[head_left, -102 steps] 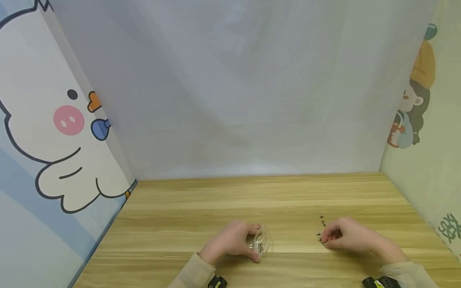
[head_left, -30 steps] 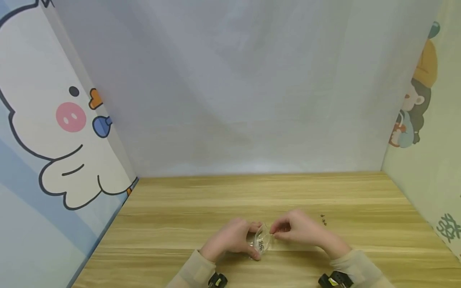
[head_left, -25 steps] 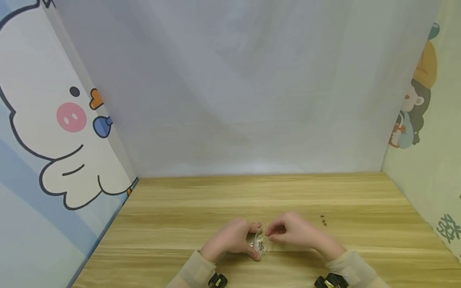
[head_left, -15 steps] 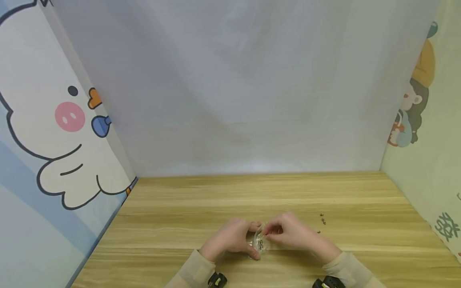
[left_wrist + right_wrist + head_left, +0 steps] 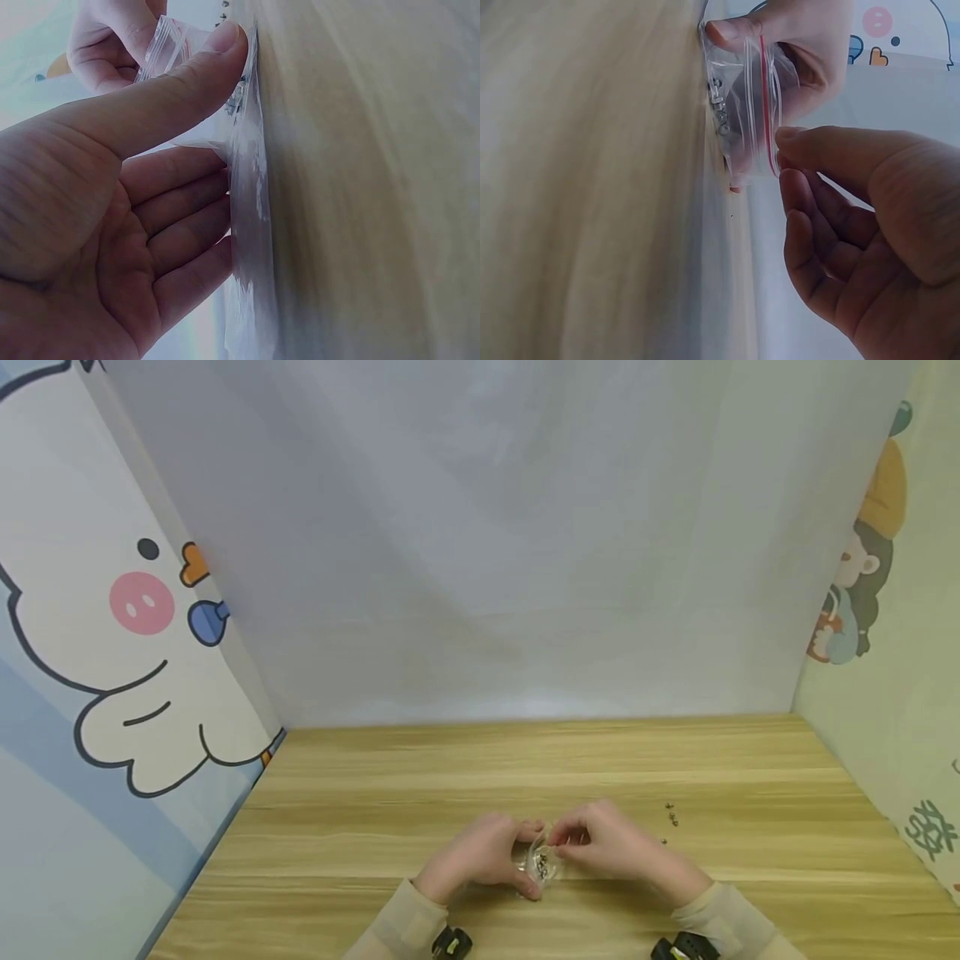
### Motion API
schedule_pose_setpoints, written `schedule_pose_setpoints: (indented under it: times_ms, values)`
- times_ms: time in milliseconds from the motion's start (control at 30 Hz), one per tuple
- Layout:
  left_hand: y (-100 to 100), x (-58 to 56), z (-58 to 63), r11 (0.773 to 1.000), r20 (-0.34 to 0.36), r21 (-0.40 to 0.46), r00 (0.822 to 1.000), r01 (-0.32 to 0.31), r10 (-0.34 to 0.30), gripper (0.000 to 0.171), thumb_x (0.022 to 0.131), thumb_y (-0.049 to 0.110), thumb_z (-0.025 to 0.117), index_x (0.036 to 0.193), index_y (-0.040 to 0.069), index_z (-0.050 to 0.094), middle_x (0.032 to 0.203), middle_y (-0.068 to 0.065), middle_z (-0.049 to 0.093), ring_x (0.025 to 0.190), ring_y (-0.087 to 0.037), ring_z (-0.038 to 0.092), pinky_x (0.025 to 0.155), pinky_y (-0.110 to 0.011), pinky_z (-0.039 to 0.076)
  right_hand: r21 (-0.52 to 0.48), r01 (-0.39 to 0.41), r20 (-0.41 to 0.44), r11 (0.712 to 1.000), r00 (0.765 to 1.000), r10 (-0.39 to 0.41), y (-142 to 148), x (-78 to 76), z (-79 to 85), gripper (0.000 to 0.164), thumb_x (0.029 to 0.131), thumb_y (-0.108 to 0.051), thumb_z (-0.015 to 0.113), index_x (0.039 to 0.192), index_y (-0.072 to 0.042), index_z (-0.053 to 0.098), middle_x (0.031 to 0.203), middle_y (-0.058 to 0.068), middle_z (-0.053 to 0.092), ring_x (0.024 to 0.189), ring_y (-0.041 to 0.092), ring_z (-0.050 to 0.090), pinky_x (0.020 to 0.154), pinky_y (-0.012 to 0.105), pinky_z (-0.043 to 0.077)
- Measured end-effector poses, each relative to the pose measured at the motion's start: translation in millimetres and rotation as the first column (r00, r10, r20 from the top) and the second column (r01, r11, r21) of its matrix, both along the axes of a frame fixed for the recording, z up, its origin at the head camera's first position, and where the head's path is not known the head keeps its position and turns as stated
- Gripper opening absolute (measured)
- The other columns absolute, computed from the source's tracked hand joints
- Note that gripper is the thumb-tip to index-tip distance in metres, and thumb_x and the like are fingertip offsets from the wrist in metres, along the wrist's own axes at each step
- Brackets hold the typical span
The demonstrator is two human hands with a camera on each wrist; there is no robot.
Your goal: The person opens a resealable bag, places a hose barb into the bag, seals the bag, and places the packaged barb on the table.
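Meeting the left hand (image 5: 483, 856) at the mouth of a clear zip bag (image 5: 746, 112), the right hand (image 5: 611, 847) has left the spot where it was 3.4 s ago, among the small metal pieces at the right of the tabletop (image 5: 375, 777). Fewer loose pieces (image 5: 673, 818) show there now: at their near end, 1 lies where 2 showed just beside the fingertips. The left hand and the bag are in almost the same place, and little differs from 0.5 s ago.

The left hand grasps the bag, its thumb across the front and its fingers spread behind, with a wide hollow of palm between. The right hand's thumb and index fingertips come together on the zip edge, pinching it beside the red line; its other fingers curl loosely. Whether those fingertips also hold a metal piece cannot be told. The bag sits on the near middle of the tabletop, its mouth toward the right hand, with a cluster of metal pieces (image 5: 718, 109) inside.

A grey-green mark (image 5: 930, 828) on the right wall resembles a written character, too unclear to read; any lettering on the black wrist devices (image 5: 452, 943) is too small to make out.
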State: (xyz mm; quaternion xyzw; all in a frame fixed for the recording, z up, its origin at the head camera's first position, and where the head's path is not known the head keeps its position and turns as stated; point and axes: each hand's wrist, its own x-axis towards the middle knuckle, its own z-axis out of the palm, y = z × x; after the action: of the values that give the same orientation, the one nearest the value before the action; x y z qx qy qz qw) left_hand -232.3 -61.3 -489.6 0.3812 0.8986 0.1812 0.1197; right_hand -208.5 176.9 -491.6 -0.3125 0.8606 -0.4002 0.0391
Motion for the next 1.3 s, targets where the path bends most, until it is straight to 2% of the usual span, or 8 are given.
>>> schedule_pose_setpoints:
  times_ms: [933,1100,1300]
  values:
    - [0,1.0,2.0,1.000,0.007,0.009,1.000,-0.011,0.011,0.072,0.068,0.042,0.101,0.132,0.020,0.078,0.145,0.002,0.066,0.132,-0.019,0.063,0.111,-0.030,0.049,0.011,-0.014,-0.023,1.000,1.000,0.014,3,-1.0,1.3,0.013,0.090,-0.002,0.081,0.099,-0.011,0.083,0.091,-0.013,0.075,0.080,0.001,0.064,0.073,0.025,0.059]
    - [0,1.2,3.2,1.000,0.012,0.015,1.000,-0.016,0.015,0.070,0.067,0.040,0.102,0.130,0.021,0.079,0.145,0.003,0.066,0.131,-0.018,0.063,0.110,-0.029,0.049,-0.002,0.002,-0.013,1.000,1.000,-0.002,6,-0.9,2.8,0.014,0.090,-0.002,0.080,0.100,-0.011,0.083,0.094,-0.008,0.078,0.083,0.002,0.066,0.075,0.026,0.060]
    - [0,0.6,0.6,1.000,-0.002,0.012,1.000,-0.002,0.002,0.069,0.067,0.041,0.102,0.128,0.020,0.079,0.144,0.003,0.066,0.131,-0.017,0.063,0.109,-0.027,0.049,-0.006,0.001,-0.012,1.000,1.000,-0.001,12,0.7,3.2,0.013,0.091,-0.003,0.079,0.100,-0.011,0.082,0.094,-0.010,0.077,0.082,0.003,0.066,0.075,0.026,0.060]
